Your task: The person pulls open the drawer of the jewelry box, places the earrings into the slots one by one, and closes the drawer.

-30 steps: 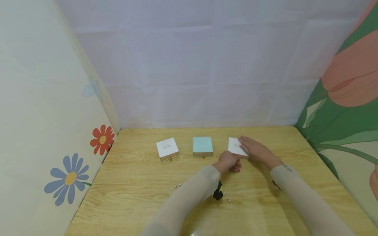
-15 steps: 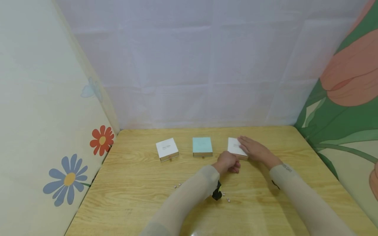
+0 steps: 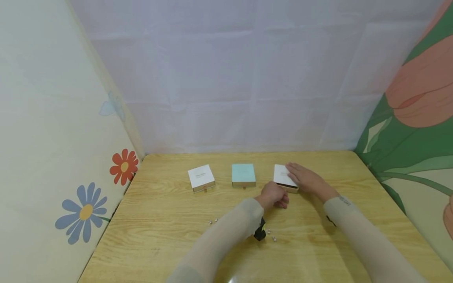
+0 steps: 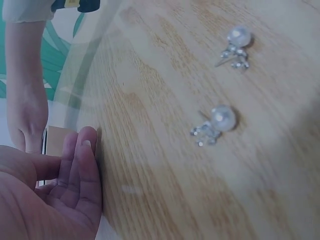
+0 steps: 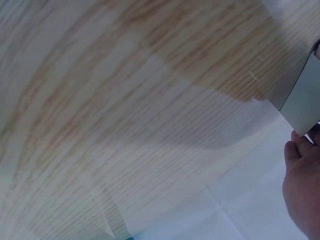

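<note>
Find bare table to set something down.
Bare: between the left white box and left wall; between the right sleeve and right wall. Crowded: around the right white box, with left hand and right hand there, plus the earrings beside the left sleeve.

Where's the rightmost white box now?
In the head view, the white box sits right of the teal box, far up the table, with the right hand on it.

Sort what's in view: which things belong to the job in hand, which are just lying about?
In the job:
white box at right
left hand, at its front
right hand, on its top

Lying about, untouched:
teal box
white box at left
pearl earrings (might be for the boxes; can't tell)
</note>
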Tool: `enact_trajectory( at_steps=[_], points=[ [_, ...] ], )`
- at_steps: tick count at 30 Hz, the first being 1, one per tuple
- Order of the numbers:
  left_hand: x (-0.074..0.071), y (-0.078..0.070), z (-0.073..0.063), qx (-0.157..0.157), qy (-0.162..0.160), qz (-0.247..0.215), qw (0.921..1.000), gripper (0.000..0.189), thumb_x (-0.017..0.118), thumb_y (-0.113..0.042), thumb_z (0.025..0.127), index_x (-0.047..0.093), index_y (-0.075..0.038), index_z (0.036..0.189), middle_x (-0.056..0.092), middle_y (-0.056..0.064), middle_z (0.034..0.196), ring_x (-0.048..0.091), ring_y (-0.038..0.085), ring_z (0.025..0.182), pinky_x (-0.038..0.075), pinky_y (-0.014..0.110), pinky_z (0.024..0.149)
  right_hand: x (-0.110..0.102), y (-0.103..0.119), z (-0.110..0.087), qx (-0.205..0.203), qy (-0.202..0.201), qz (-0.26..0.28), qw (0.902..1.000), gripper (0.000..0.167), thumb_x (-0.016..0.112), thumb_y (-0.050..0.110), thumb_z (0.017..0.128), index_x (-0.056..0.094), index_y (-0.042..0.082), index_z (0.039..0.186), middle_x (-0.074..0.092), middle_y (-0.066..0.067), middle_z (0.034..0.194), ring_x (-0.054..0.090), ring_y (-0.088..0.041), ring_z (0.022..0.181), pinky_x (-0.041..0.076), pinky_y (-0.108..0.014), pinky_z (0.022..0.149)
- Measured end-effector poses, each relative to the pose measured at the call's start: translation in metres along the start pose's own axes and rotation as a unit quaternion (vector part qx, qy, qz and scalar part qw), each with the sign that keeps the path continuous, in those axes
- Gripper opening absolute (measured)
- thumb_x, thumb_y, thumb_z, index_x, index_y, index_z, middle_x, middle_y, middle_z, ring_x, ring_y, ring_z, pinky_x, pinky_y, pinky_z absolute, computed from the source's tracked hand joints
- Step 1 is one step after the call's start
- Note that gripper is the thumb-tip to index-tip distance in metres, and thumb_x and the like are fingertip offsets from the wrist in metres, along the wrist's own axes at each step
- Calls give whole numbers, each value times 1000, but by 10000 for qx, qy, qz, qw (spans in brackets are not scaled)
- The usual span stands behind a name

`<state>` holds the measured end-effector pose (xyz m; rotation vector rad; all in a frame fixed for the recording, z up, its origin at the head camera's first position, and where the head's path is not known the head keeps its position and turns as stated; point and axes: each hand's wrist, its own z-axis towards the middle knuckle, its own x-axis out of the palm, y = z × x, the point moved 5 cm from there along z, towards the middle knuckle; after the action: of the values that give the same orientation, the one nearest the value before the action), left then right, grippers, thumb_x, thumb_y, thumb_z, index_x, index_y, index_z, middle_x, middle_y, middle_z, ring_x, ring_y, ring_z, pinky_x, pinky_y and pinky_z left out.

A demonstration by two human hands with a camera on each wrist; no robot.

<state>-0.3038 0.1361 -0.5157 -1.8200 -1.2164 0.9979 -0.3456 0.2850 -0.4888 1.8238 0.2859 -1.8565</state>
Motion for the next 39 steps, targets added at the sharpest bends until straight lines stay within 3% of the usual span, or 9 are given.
enact_trajectory(
  at_steps=[8,17,39],
  points=[
    [2,4,-1,95,66,198,9997,23,63,3,91,70,-3,71,70,8,62,60,16,45,55,25,45,1,-1,-1,0,43,-10,10000,50,39,21,110,41,-12,148,35,-33,155,33,-51,143,27,-60,120],
    [4,7,1,-55,-45,360,9993,24,64,2,92,69,-4,69,69,7,60,61,17,46,57,27,47,2,-1,-1,0,51,3,10000,51,40,21,110,40,-12,149,34,-33,155,32,-51,144,26,-60,120],
    [1,6,-17,68,103,520,9986,23,66,1,91,69,-3,69,69,7,60,62,17,46,56,27,46,1,-1,-1,94,98,-1,9999,53,37,24,111,37,-10,151,32,-32,157,30,-50,145,25,-60,121]
  ],
)
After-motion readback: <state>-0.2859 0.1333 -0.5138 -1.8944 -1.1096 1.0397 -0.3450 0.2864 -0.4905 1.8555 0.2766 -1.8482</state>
